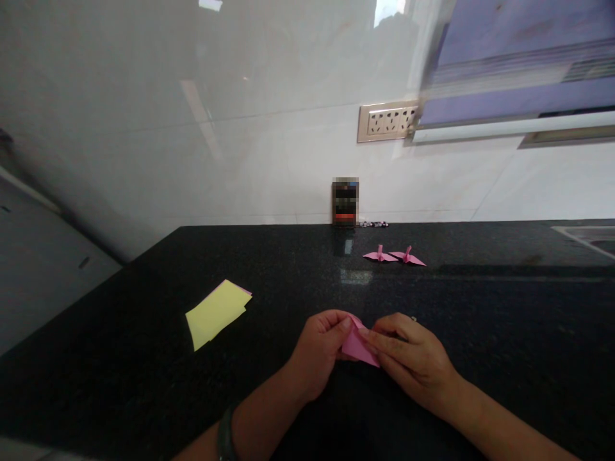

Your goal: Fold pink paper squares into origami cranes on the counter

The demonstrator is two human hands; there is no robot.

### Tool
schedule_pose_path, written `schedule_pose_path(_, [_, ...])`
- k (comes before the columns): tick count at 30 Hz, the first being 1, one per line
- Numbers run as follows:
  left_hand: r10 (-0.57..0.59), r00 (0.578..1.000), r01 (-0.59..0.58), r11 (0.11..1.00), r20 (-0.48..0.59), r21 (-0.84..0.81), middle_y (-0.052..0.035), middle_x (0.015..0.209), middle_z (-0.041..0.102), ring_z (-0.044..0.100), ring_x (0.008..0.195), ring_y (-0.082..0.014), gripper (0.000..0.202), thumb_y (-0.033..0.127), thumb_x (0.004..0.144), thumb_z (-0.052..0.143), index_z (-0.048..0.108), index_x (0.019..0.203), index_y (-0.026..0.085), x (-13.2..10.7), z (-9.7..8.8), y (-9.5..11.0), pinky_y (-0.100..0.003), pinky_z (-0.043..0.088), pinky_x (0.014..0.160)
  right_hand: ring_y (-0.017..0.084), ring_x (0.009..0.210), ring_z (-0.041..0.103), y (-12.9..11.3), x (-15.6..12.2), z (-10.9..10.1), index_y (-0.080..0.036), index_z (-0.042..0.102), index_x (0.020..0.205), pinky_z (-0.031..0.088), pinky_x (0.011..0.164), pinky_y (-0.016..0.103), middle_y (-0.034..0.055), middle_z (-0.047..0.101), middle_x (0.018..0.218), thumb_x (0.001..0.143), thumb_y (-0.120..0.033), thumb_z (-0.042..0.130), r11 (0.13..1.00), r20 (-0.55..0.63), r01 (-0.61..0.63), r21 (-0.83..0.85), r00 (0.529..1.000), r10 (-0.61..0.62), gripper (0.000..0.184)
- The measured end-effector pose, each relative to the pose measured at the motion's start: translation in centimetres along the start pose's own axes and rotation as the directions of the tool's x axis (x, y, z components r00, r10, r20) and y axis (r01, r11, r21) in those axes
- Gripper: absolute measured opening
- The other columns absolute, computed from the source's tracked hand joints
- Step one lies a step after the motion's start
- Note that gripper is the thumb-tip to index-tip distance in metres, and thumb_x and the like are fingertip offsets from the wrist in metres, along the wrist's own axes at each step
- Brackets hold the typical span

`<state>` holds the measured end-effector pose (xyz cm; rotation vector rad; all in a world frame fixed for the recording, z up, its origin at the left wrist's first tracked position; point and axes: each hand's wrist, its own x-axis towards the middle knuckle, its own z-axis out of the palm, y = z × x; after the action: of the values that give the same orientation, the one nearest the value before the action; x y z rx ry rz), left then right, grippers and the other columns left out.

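A folded piece of pink paper [359, 349] is held between my two hands above the dark counter. My left hand [321, 346] pinches its upper left part, thumb on top and fingers behind. From the other side, my right hand [414, 358] grips the paper's right edge between thumb and fingers; some fingertips are hidden behind it. Farther back on the counter sit two pink origami cranes, a left one [380, 256] and a right one [408, 257], with wings spread and nearly touching.
Left of my hands lies a small stack of yellow paper sheets [218, 314], with a pink edge showing beneath. A phone-like device [345, 203], its screen blurred, leans against the wall beside a beaded strap [373, 224]. A socket panel [388, 121] is on the wall.
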<state>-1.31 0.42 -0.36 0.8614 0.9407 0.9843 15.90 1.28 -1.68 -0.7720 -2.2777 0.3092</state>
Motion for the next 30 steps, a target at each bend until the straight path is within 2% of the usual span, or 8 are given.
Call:
schedule_pose_path(7, [-0.020,1.000,0.020,1.000,-0.001,-0.014,-0.0004,0.060,0.052,0.047,0.052,-0.0091,0.020,0.031,0.070,0.055,0.058,0.075,0.012,0.1,-0.2,-0.1,-0.023,0.038,0.053,0.016,0.068,0.052,-0.1,0.3,-0.4,-0.025,0.055,0.109,0.043,0.056,0.028,0.0070,0.058,0.081,0.078,-0.016,0.046,0.999,0.086,0.012,-0.040,0.996,-0.009,0.034])
schedule_pose_path(17, [-0.025,1.000,0.024,0.998,-0.015,-0.060,-0.0013,0.061,0.053,0.048,0.054,-0.0100,0.019,0.029,0.071,0.052,0.058,0.075,0.012,0.3,-0.2,-0.2,-0.024,0.038,0.053,0.016,0.067,0.051,-0.3,0.5,-0.4,-0.023,0.055,0.110,0.042,0.056,0.029,0.0075,0.057,0.079,0.079,-0.018,0.045,0.997,0.125,0.009,-0.070,0.992,0.000,0.033])
schedule_pose_path(22, [0.049,0.998,-0.045,0.996,-0.050,0.071,-0.0019,0.064,0.056,0.048,0.056,-0.0100,0.021,0.032,0.068,0.058,0.058,0.070,0.012,0.1,-0.1,-0.1,-0.022,0.037,0.056,0.017,0.069,0.052,-0.8,0.7,-0.5,-0.022,0.058,0.104,0.043,0.058,0.030,0.0070,0.057,0.080,0.078,-0.020,0.046,1.000,0.109,-0.004,0.012,0.994,0.003,0.029])
schedule_pose_path(24, [0.071,0.996,-0.063,0.989,-0.054,0.132,-0.0023,0.065,0.057,0.048,0.057,-0.0099,0.022,0.034,0.068,0.058,0.058,0.070,0.012,0.0,0.0,0.0,-0.022,0.036,0.056,0.017,0.069,0.052,-1.1,0.8,-0.4,-0.021,0.061,0.095,0.043,0.060,0.029,0.0067,0.057,0.080,0.079,-0.022,0.045,0.992,0.096,-0.071,0.109,0.994,0.060,0.023])
schedule_pose_path(26, [0.089,0.994,-0.074,0.979,-0.069,0.192,-0.0016,0.063,0.056,0.047,0.055,-0.0098,0.022,0.034,0.069,0.057,0.058,0.069,0.012,0.0,-0.1,0.1,-0.021,0.035,0.054,0.015,0.067,0.052,-1.2,0.9,-0.2,-0.020,0.062,0.084,0.043,0.060,0.028,0.0050,0.055,0.075,0.082,-0.023,0.041,0.948,0.068,-0.216,0.234,0.976,0.205,0.021])
schedule_pose_path(27, [0.101,0.992,-0.081,0.972,-0.079,0.221,-0.0010,0.061,0.055,0.047,0.054,-0.0095,0.022,0.034,0.069,0.057,0.058,0.069,0.012,0.0,-0.1,0.1,-0.020,0.034,0.053,0.014,0.064,0.051,-1.2,0.9,-0.1,-0.019,0.060,0.079,0.042,0.057,0.026,0.0034,0.054,0.071,0.083,-0.025,0.040,0.905,0.050,-0.308,0.295,0.950,0.307,0.021])
schedule_pose_path(29, [0.120,0.988,-0.092,0.961,-0.093,0.262,-0.0001,0.059,0.054,0.045,0.052,-0.0092,0.022,0.034,0.069,0.057,0.058,0.069,0.012,0.0,-0.1,0.1,-0.020,0.033,0.051,0.012,0.057,0.048,-1.0,0.8,0.3,-0.019,0.056,0.073,0.040,0.050,0.023,0.0000,0.050,0.062,0.082,-0.030,0.041,0.782,0.052,-0.485,0.391,0.860,0.507,0.020])
schedule_pose_path(30, [0.126,0.988,-0.096,0.958,-0.094,0.269,0.0001,0.059,0.053,0.045,0.052,-0.0092,0.022,0.034,0.069,0.056,0.058,0.070,0.012,0.0,-0.1,0.1,-0.020,0.033,0.050,0.011,0.054,0.046,-0.9,0.8,0.6,-0.018,0.054,0.071,0.038,0.047,0.022,-0.0012,0.048,0.060,0.081,-0.032,0.043,0.729,0.088,-0.534,0.428,0.828,0.554,0.021])
